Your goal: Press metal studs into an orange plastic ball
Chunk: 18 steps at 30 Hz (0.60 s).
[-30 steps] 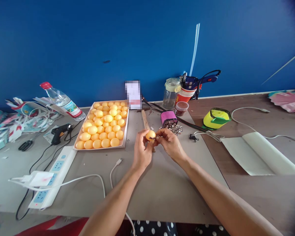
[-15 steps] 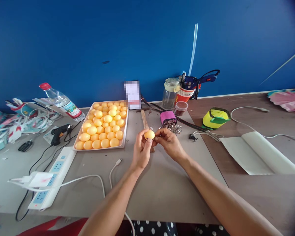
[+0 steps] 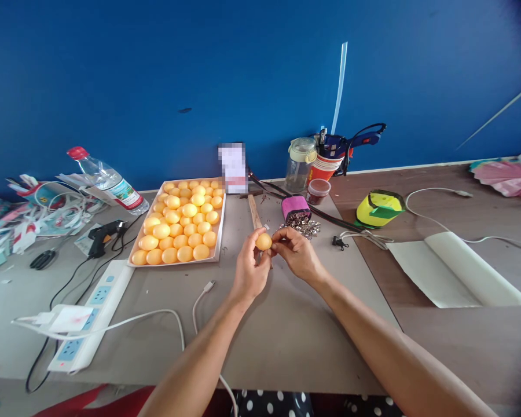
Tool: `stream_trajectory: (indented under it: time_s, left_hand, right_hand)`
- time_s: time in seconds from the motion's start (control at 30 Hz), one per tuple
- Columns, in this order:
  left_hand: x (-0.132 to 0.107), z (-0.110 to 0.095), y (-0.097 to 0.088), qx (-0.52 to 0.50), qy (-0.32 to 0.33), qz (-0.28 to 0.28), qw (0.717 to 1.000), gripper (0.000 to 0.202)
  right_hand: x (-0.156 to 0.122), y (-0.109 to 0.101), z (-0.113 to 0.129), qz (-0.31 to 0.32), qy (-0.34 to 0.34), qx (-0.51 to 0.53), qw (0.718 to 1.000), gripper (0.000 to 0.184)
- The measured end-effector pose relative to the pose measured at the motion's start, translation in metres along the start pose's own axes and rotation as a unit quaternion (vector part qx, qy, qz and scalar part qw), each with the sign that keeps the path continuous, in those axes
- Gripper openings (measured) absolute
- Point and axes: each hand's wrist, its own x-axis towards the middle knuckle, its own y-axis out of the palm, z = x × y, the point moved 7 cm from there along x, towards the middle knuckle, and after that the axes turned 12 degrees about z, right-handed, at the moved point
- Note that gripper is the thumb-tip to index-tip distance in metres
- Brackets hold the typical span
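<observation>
Lying left of the tray (image 3: 219,231), a white power strip (image 3: 99,296) slants with its far end near the tray's front corner. Orange balls (image 3: 184,253) fill the tray in rows, a few resting on others. Right of the tray, the left hand (image 3: 249,271) grips one more orange ball (image 3: 263,241) between thumb and fingers, above the table. It looks round, so no long axis or pointing end can be read; fingers cover part of it. At its right side, the right hand (image 3: 297,253) pinches thumb against fingers; whether something small sits between them cannot be told. A hammer (image 3: 255,212) also lies right of the tray, its handle running toward the person and partly hidden by the hands. Farther right of the tray, silvery pieces (image 3: 308,227) spill from a pink container (image 3: 295,204), too small to tell apart. Grey surface (image 3: 295,333) stretches from the tray's front side to the table edge, and right to a slanting seam with brown tabletop (image 3: 438,344).
</observation>
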Motion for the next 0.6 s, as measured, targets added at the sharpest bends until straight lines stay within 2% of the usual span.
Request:
stream_trajectory:
  time_s: [0.13,0.3,0.5,0.6]
  left_hand:
    - [-0.001,-0.005,0.0,0.062,0.048,0.009,0.997,0.047]
    - [-0.004,-0.016,0.003,0.126,0.121,0.036,0.984,0.047]
    - [-0.003,-0.02,-0.003,0.132,0.132,0.001,0.982,0.033]
    - [-0.003,-0.02,-0.002,0.125,0.133,0.002,0.983,0.031]
  right_hand:
    - [0.001,-0.002,0.003,0.004,-0.01,0.007,1.0,0.014]
    - [0.001,-0.006,0.007,0.005,-0.026,-0.007,1.0,0.026]
    - [0.003,-0.003,0.003,0.025,-0.048,-0.002,0.999,0.028]
    - [0.003,-0.002,0.0,0.029,-0.047,0.003,0.998,0.029]
